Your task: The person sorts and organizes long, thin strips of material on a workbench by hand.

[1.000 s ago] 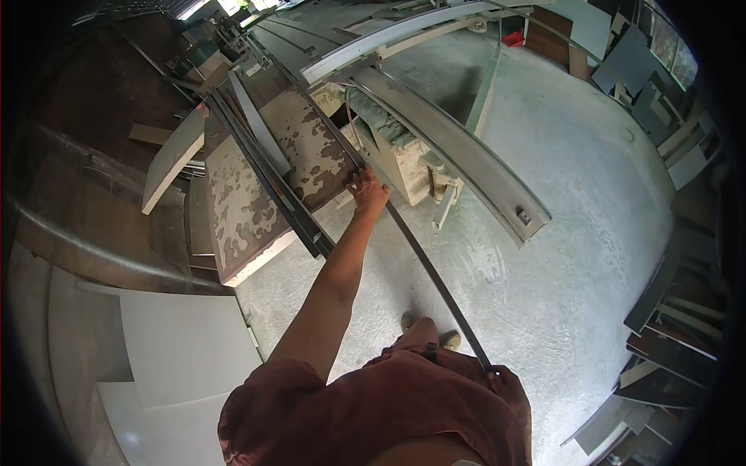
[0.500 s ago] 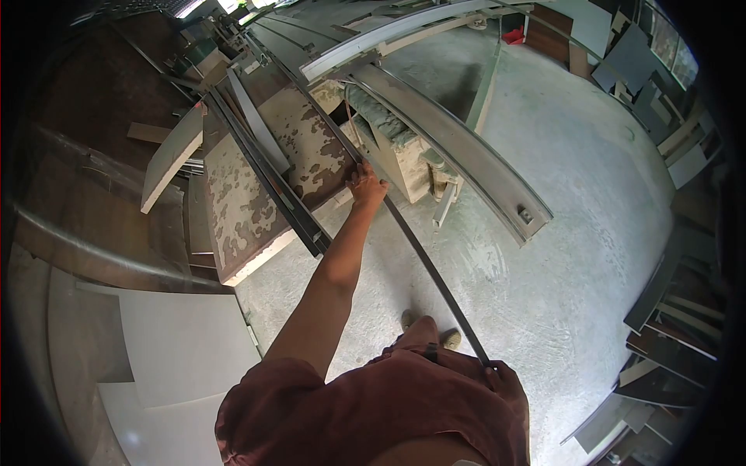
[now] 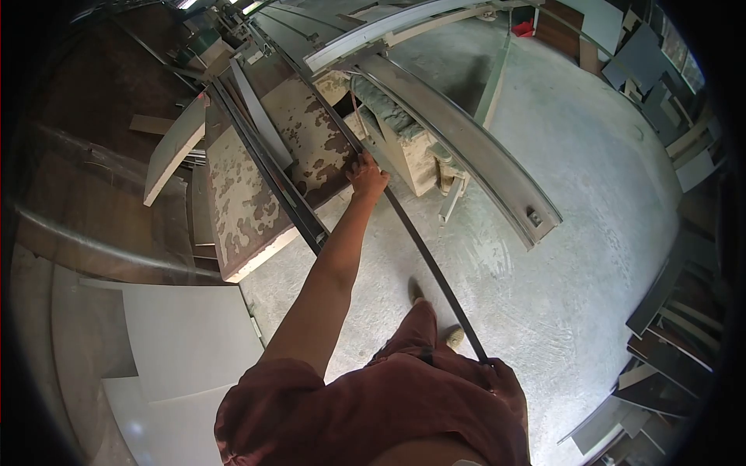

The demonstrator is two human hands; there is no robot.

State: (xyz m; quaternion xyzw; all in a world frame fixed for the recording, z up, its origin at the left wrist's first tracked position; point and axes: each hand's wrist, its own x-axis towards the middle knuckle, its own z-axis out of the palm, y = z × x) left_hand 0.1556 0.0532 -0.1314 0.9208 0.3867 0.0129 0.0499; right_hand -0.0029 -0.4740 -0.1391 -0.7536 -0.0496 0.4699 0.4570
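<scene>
My left hand (image 3: 367,175) reaches forward, its fingers closed over a long, narrow dark strip (image 3: 426,254) beside the corner of a worn table. The strip slants from the table's side back to my right hip. There my right hand (image 3: 490,370) is at its near end, closed on it as far as I can see; the sleeve covers most of that hand. Left of my left forearm, several dark long profiles (image 3: 273,180) and a grey flat strip (image 3: 260,116) lie on the table (image 3: 241,206), whose surface is patchy and peeling.
A metal rail (image 3: 466,140) juts out on the right above a machine base (image 3: 412,159). A pale fence bar (image 3: 381,39) crosses behind it. White panels (image 3: 179,342) lie at lower left. Board offcuts (image 3: 676,342) line the right side of the concrete floor (image 3: 575,217).
One foot has stepped forward, and the leg now shows. The view has shifted slightly. Both hands stay at the dark strip, in much the same places.
</scene>
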